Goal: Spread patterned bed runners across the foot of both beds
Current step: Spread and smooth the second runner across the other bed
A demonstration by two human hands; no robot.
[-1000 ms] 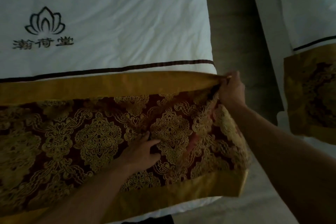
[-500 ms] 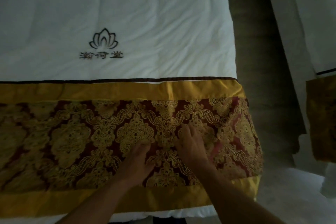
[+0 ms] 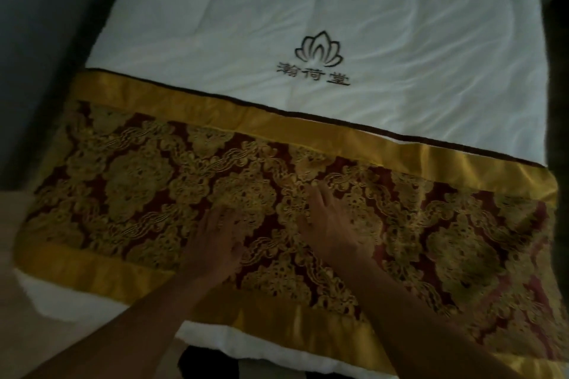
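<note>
A patterned bed runner [image 3: 138, 188] is shown laid across the near end of a bed covered by a white duvet [image 3: 354, 3]. The runner's centre panel is woven in gold scrollwork on dark red and is bordered by plain gold bands along its far and near edges. Its left end is draped over the left side of the bed; its right end is cut off by the picture edge. A dark piping line [image 3: 308, 114] is seen just beyond the far gold band. An embroidered lotus emblem [image 3: 318, 51] with three characters beneath it is placed on the duvet, beyond the runner.

The left hand [image 3: 215, 243] is laid flat on the patterned panel, palm down, fingers extended and slightly spread; nothing is gripped. The right hand [image 3: 329, 221] is laid just beside it to the right, likewise flat, fingers straight and pointed towards the far band; nothing is gripped. A strip of white bedding [image 3: 215, 338] is exposed below the near gold band. Pale floor [image 3: 18, 271] is visible at the near left.
</note>
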